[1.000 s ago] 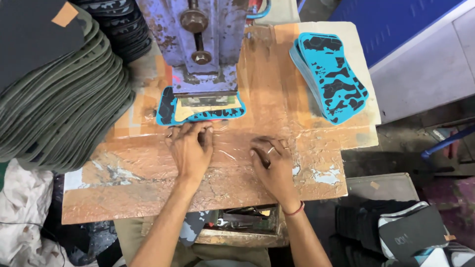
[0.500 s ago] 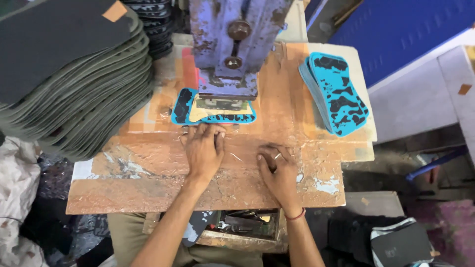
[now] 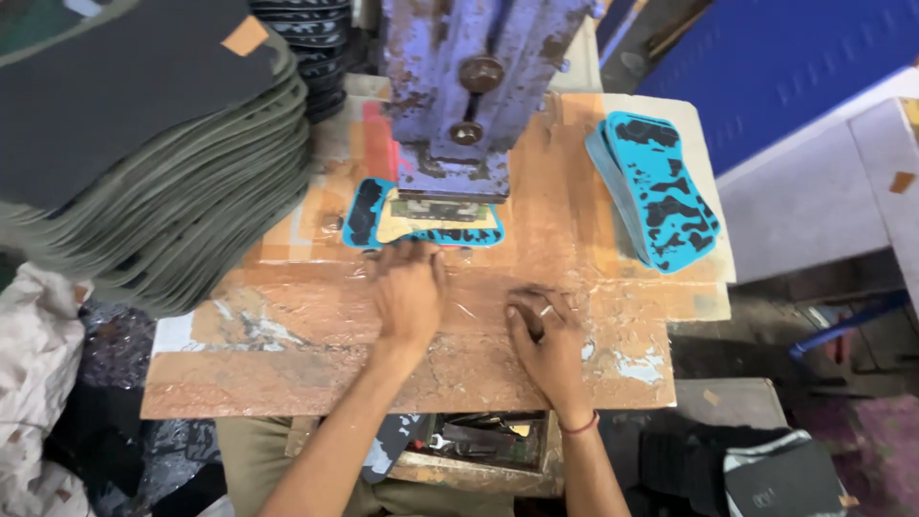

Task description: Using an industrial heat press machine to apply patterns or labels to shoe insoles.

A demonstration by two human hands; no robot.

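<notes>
The left hand (image 3: pixel 407 292) had moved forward to touch the turquoise sole piece (image 3: pixel 421 226) under the blue press (image 3: pixel 466 96), fingers spread, gripping nothing. The right hand (image 3: pixel 550 340) rested flat on the tabletop (image 3: pixel 287 345), open.

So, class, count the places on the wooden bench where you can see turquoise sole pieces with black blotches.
2. One turquoise black-blotched sole piece lies under the blue metal press, at the left hand fingertips. A stack of them sits at the bench's right; how many it holds is hidden.

The press (image 3: pixel 469 96) hides the middle of the blue sole piece (image 3: pixel 369 213).
</notes>
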